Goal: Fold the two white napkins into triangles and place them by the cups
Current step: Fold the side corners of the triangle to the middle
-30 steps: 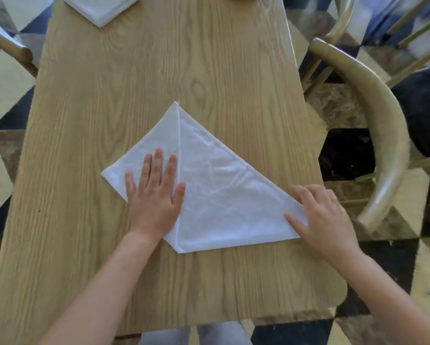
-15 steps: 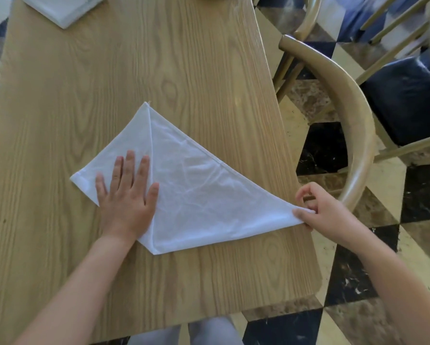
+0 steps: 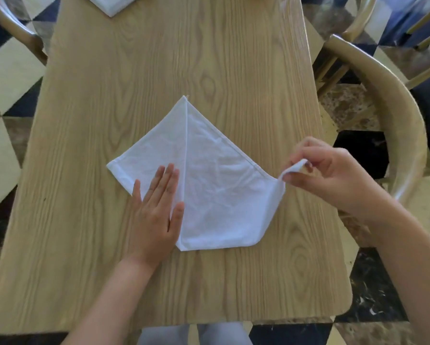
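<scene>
The white napkin (image 3: 209, 185) lies near the middle of the wooden counter (image 3: 109, 95), already folded once, with a straight crease running from its far tip down to its near corner. On the left part of the napkin the left hand (image 3: 156, 215) rests flat, its fingers straight and together, and pins the cloth to the counter just left of the crease. This grip is not closed on anything; it only presses.

At the right corner of the napkin the right hand (image 3: 333, 175) pinches the tip between thumb and fingers and holds it lifted off the counter, so the cloth there curves upward.

The napkin looks thin, soft and very light. It wrinkles easily and keeps no shape by itself, so I judge that it will slide on the smooth wood if nothing holds it. The corners and the stitched hem are the best places to take it.

A second white napkin (image 3: 112, 3) shows at the far edge, well apart from the first. Cups are not in view.
</scene>
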Motion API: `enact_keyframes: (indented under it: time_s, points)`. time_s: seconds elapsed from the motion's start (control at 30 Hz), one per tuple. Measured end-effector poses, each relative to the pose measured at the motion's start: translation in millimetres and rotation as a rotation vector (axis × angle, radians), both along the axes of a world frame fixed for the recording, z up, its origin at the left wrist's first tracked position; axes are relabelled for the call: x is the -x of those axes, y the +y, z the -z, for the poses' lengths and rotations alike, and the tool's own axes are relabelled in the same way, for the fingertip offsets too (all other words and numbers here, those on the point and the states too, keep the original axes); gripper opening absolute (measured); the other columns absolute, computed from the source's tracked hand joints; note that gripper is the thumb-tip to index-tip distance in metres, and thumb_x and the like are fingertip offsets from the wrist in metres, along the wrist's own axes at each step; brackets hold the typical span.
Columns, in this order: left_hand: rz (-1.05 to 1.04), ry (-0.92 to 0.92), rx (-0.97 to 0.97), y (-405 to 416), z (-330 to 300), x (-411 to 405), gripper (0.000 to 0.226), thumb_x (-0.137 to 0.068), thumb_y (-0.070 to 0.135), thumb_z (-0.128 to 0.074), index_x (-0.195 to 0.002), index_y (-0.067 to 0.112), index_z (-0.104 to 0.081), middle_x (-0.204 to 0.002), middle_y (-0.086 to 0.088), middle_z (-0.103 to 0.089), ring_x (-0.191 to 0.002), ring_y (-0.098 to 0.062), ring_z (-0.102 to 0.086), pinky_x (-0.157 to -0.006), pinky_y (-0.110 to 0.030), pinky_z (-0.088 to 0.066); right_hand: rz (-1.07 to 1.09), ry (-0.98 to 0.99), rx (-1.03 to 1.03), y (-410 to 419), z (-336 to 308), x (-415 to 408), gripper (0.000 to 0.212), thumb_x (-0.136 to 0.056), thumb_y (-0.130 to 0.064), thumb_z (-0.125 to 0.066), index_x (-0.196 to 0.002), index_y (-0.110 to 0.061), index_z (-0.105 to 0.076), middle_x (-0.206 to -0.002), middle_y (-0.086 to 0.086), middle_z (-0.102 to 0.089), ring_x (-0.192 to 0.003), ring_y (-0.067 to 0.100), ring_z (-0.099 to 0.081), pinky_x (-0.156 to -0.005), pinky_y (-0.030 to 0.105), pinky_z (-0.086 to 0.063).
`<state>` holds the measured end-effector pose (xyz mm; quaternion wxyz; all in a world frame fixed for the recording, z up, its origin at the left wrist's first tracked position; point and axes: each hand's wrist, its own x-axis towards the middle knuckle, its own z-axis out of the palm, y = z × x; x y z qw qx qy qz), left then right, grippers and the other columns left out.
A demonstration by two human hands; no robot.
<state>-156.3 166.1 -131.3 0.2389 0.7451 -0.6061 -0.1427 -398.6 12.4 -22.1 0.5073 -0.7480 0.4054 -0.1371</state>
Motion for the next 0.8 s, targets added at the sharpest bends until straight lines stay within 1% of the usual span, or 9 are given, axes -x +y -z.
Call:
enact_keyframes:
  time_s: [0.07, 0.17, 0.23, 0.3, 0.4, 0.47, 0.6, 0.7, 0.8]
  points:
    - [-0.003, 0.042, -0.005, 5.7, 2.1, 0.5, 0.057, -0.099, 0.038, -0.017, -0.145, 0.005, -0.027, -0.152, -0.005, -0.029, -0.143, -0.012, -0.018, -0.118, -0.044, -0.005, -0.014, -0.059, 0.047, -16.3, 0.6, -29.4, 0.006, -0.077, -0.032, -0.069, -0.082, -0.028, -0.071, -0.089, -0.005, -0.056, -0.083, 0.014, -0.050, -0.076, 0.029, -0.037]
    - [-0.005, 0.059, -0.056, 11.1, 5.5, 1.9, 0.060, -0.099, 0.043, -0.011, -0.147, 0.009, -0.018, -0.155, -0.002, -0.022, -0.144, -0.010, -0.013, -0.118, -0.040, -0.003, -0.025, -0.121, 0.050, -39.2, 8.7, -71.7, 0.019, -0.084, -0.013, -0.067, -0.083, 0.006, -0.063, -0.082, 0.021, -0.059, -0.070, 0.021, -0.049, -0.064, 0.031, -0.038]
    - [-0.020, 0.048, -0.095, 12.8, 6.8, 4.1, 0.061, -0.097, 0.047, -0.009, -0.147, 0.010, -0.012, -0.155, 0.001, -0.016, -0.144, -0.008, -0.009, -0.117, -0.036, 0.001, -0.005, -0.152, 0.020, -52.1, 20.1, -98.1, 0.021, -0.086, -0.006, -0.063, -0.080, 0.013, -0.056, -0.072, 0.018, -0.056, -0.068, 0.014, -0.051, -0.064, 0.026, -0.041]
    - [-0.029, 0.028, -0.115, 12.4, 7.7, 6.7, 0.065, -0.097, 0.051, -0.004, -0.147, 0.011, -0.008, -0.156, 0.003, -0.010, -0.144, -0.007, -0.005, -0.117, -0.035, 0.004, 0.021, -0.139, -0.017, -61.8, 37.1, -121.8, 0.025, -0.088, -0.005, -0.060, -0.078, 0.017, -0.052, -0.072, 0.013, -0.050, -0.069, 0.018, -0.047, -0.064, 0.030, -0.038]
    - [-0.070, 0.060, -0.111, 8.6, 6.6, 8.8, 0.066, -0.096, 0.052, -0.007, -0.148, 0.010, -0.007, -0.156, 0.004, -0.007, -0.144, -0.007, -0.001, -0.117, -0.038, 0.007, 0.067, -0.041, -0.038, -70.5, 63.1, -147.0, 0.035, -0.089, -0.016, -0.055, -0.070, 0.011, -0.044, -0.069, 0.009, -0.037, -0.064, 0.020, -0.034, -0.060, 0.033, -0.028]
    - [-0.067, 0.032, -0.111, 6.1, 5.9, 10.5, 0.064, -0.097, 0.047, -0.015, -0.148, 0.010, -0.010, -0.157, 0.001, -0.009, -0.145, -0.008, -0.003, -0.116, -0.043, 0.007, 0.088, 0.026, -0.028, -75.1, 77.3, -157.7, 0.037, -0.089, -0.020, -0.054, -0.066, 0.005, -0.041, -0.067, 0.008, -0.034, -0.064, 0.019, -0.032, -0.061, 0.033, -0.027]
    - [-0.024, -0.030, -0.153, 3.4, 8.0, 16.5, 0.062, -0.096, 0.044, -0.016, -0.148, 0.011, -0.011, -0.157, 0.000, -0.011, -0.145, -0.010, -0.004, -0.116, -0.048, 0.003, 0.107, 0.138, 0.065, -83.1, 91.2, -171.1, 0.041, -0.089, -0.024, -0.052, -0.056, -0.020, -0.028, -0.057, -0.005, -0.030, -0.059, 0.015, -0.031, -0.063, 0.027, -0.026]
    - [-0.010, -0.071, -0.182, 3.9, 9.4, 17.2, 0.061, -0.096, 0.043, -0.017, -0.148, 0.012, -0.012, -0.157, -0.001, -0.013, -0.145, -0.011, -0.007, -0.115, -0.049, 0.001, 0.120, 0.173, 0.116, -86.3, 95.7, -175.4, 0.040, -0.089, -0.026, -0.051, -0.055, -0.021, -0.031, -0.055, -0.009, -0.032, -0.055, 0.012, -0.033, -0.069, 0.029, -0.028]
    - [0.033, -0.089, -0.191, 5.2, 11.3, 15.0, 0.062, -0.095, 0.043, -0.021, -0.149, 0.015, -0.012, -0.157, 0.001, -0.011, -0.145, -0.013, -0.007, -0.115, -0.052, 0.000, 0.107, 0.242, 0.223, -87.8, 99.1, -177.6, 0.033, -0.090, -0.028, -0.049, -0.062, -0.015, -0.040, -0.059, -0.005, -0.038, -0.060, 0.015, -0.037, -0.077, 0.034, -0.033]
